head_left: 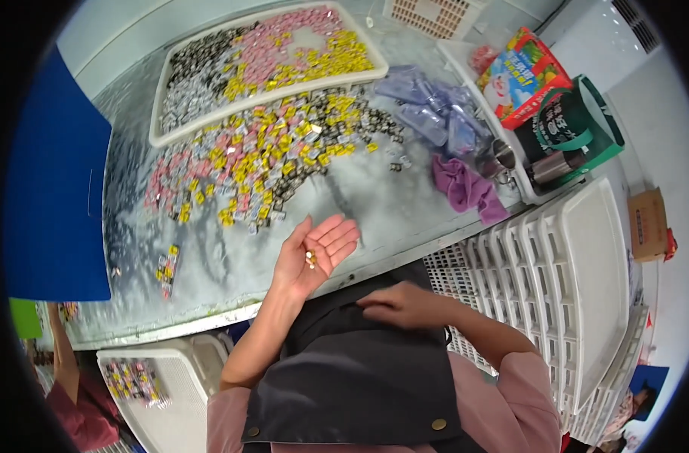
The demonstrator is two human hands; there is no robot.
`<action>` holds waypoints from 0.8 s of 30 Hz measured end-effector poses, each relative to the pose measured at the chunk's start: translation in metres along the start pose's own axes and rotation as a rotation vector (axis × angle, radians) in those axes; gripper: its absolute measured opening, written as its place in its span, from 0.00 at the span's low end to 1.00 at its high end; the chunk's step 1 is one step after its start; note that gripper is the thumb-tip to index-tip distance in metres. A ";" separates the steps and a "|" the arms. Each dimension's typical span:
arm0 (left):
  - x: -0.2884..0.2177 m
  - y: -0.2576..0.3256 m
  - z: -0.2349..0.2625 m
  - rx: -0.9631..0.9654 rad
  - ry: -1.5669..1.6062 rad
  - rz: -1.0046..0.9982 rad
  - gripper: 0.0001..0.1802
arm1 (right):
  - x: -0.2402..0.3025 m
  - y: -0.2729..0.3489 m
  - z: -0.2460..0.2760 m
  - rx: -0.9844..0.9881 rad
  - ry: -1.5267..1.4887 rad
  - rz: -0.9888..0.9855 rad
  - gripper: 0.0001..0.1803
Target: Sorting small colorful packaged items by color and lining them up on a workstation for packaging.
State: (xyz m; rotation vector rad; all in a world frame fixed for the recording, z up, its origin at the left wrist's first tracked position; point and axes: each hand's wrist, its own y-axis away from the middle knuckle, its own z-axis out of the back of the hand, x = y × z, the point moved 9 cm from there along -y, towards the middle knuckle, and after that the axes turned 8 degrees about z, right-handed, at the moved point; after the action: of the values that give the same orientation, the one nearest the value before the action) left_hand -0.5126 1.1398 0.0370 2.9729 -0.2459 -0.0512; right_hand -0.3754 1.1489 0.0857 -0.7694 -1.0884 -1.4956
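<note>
The left hand (pixel 314 253) lies palm up and spread flat over the near edge of the tabletop (pixel 405 204), fingers slack and pointing toward the far right corner. In the hollow of the palm sit a few small pale-yellow pieces (pixel 311 258), loose and not gripped; they are too small to tell which way each one points, though the little cluster runs roughly along the length of the palm. The right hand (pixel 401 302) is off the tabletop, just beyond its near edge, pressed palm down against the dark apron (pixel 352 370), fingers pointing left; whether it pinches anything there cannot be told. The pieces lie up and to the left of that hand, near but not touching it.

Across the middle of the tabletop spreads a loose heap of wrapped sweets (pixel 261 158) in yellow, pink, black and silver. Behind it, toward the far edge, a white tray (pixel 157 121) holds more sorted sweets. A purple cloth (pixel 465 189) lies near the right edge.
</note>
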 end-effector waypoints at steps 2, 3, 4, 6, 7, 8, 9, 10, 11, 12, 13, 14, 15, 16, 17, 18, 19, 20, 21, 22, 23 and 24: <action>-0.001 -0.006 0.002 -0.032 0.009 0.005 0.29 | -0.056 0.031 0.047 -0.330 -0.462 -0.282 0.18; -0.004 -0.006 -0.001 -0.037 0.000 -0.008 0.29 | -0.069 0.041 0.089 -0.518 -0.446 -0.190 0.13; 0.000 -0.010 -0.008 -0.017 0.007 0.013 0.29 | -0.101 0.064 0.135 -0.801 -0.271 -0.140 0.13; 0.001 -0.010 -0.020 -0.025 -0.005 0.018 0.31 | -0.116 0.111 0.210 -1.171 0.539 -0.214 0.18; 0.005 -0.016 -0.034 0.035 -0.006 0.040 0.33 | -0.146 0.137 0.239 -1.281 0.536 -0.244 0.22; 0.010 -0.028 -0.048 0.100 -0.005 0.071 0.34 | -0.178 0.175 0.264 -1.344 0.772 -0.398 0.26; 0.009 -0.030 -0.057 -0.008 -0.080 0.035 0.35 | -0.186 0.184 0.272 -1.386 0.831 -0.412 0.31; 0.010 -0.034 -0.074 -0.105 -0.153 0.019 0.37 | -0.209 0.203 0.288 -1.396 0.818 -0.457 0.32; 0.008 -0.037 -0.085 -0.119 -0.153 -0.013 0.37 | -0.231 0.220 0.303 -1.409 0.809 -0.504 0.32; 0.012 -0.044 -0.099 -0.025 -0.140 0.020 0.39 | -0.261 0.234 0.308 -1.519 0.517 -0.443 0.33; 0.014 -0.047 -0.114 0.068 -0.131 0.055 0.40 | -0.289 0.237 0.307 -1.603 0.215 -0.384 0.33; 0.009 -0.044 -0.117 0.045 -0.136 0.012 0.40 | -0.291 0.218 0.306 -1.576 0.137 -0.402 0.31; 0.009 -0.045 -0.127 0.081 -0.133 0.015 0.40 | -0.297 0.212 0.307 -1.563 0.070 -0.427 0.30; 0.009 -0.044 -0.136 0.119 -0.131 0.023 0.41 | -0.299 0.203 0.310 -1.526 0.068 -0.424 0.25; 0.008 -0.045 -0.142 0.116 -0.140 0.009 0.41 | -0.298 0.196 0.312 -1.518 0.062 -0.410 0.25; 0.009 -0.046 -0.150 0.142 -0.127 0.016 0.41 | -0.295 0.190 0.312 -1.514 0.098 -0.401 0.23; 0.010 -0.047 -0.158 0.170 -0.116 0.025 0.42 | -0.291 0.185 0.314 -1.512 0.134 -0.392 0.22; 0.011 -0.049 -0.167 0.142 -0.135 0.031 0.43 | -0.288 0.187 0.316 -1.560 0.187 -0.318 0.20; 0.013 -0.053 -0.176 0.151 -0.147 0.039 0.43 | -0.299 0.196 0.319 -1.576 0.188 -0.311 0.20; 0.017 -0.056 -0.188 0.200 -0.148 0.067 0.43 | -0.306 0.207 0.324 -1.609 0.171 -0.248 0.20; 0.022 -0.056 -0.202 0.248 -0.156 0.092 0.44 | -0.310 0.215 0.327 -1.640 0.150 -0.178 0.19; 0.026 -0.052 -0.213 0.213 -0.184 0.115 0.44 | -0.311 0.205 0.323 -1.601 -0.003 -0.186 0.17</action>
State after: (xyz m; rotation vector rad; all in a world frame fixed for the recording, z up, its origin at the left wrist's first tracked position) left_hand -0.4681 1.2193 0.2385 3.1601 -0.4723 -0.3037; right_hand -0.1381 1.5656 -0.0276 -1.7053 0.3161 -2.4041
